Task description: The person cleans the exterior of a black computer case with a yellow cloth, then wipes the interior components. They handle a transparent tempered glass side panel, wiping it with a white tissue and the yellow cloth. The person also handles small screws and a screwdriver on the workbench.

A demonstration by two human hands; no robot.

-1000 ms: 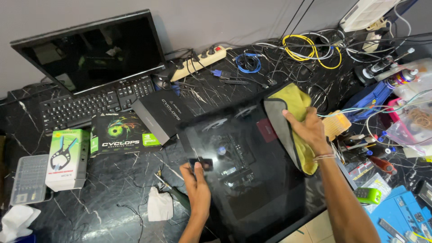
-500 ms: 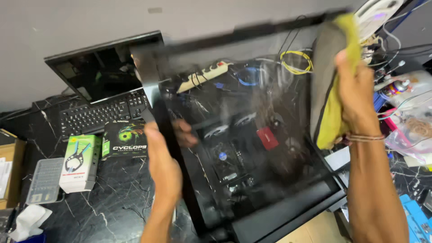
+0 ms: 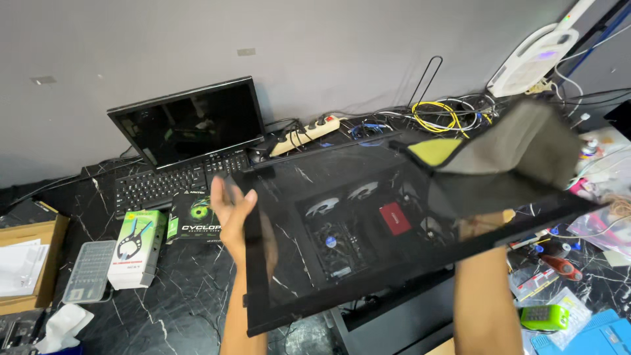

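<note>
The left hand (image 3: 231, 209), fingers spread, is pressing flat against the left edge of a tinted glass panel (image 3: 368, 223), raised above the computer case (image 3: 368, 230). The right hand, hidden beneath a cloth (image 3: 506, 148), is supporting the right side; its grip cannot be seen.

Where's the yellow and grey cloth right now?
In the head view, the cloth is upper right, draped over the far right edge of the tinted glass panel, just in front of the yellow cable coil.
</note>
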